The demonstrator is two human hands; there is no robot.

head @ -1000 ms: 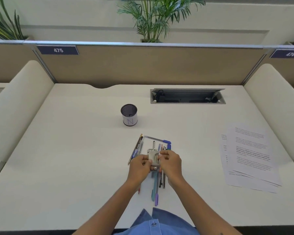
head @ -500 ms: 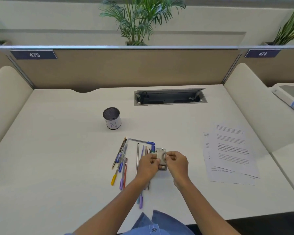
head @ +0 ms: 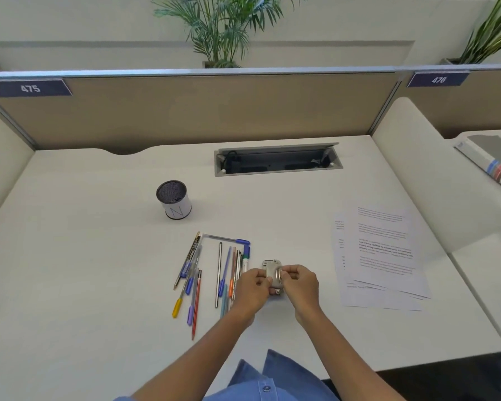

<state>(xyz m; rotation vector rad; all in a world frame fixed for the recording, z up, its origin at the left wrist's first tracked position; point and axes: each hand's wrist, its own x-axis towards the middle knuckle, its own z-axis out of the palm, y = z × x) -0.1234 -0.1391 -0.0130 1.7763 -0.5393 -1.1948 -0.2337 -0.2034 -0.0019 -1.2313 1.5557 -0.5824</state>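
Note:
A small grey metal device [head: 273,274], rectangular with thin silver pins on its face, sits just above the white desk [head: 84,270]. My left hand [head: 253,287] grips its left side with curled fingers. My right hand [head: 300,283] pinches its right side near the pins. Several pens and pencils [head: 211,273] lie spread on the desk directly left of my hands; some run under my left hand. A black mesh pen cup [head: 174,199] marked N stands upright farther back to the left.
Printed paper sheets [head: 383,253] lie to the right. An open cable tray [head: 276,160] is set in the desk's back. A tan partition [head: 214,108] closes the rear, padded dividers flank both sides, and a box [head: 489,163] lies on the neighbouring desk.
The view has swung right and both hands have carried the grey device rightward, off the pile of pens. The pens now lie uncovered to its left. The grip looks unchanged.

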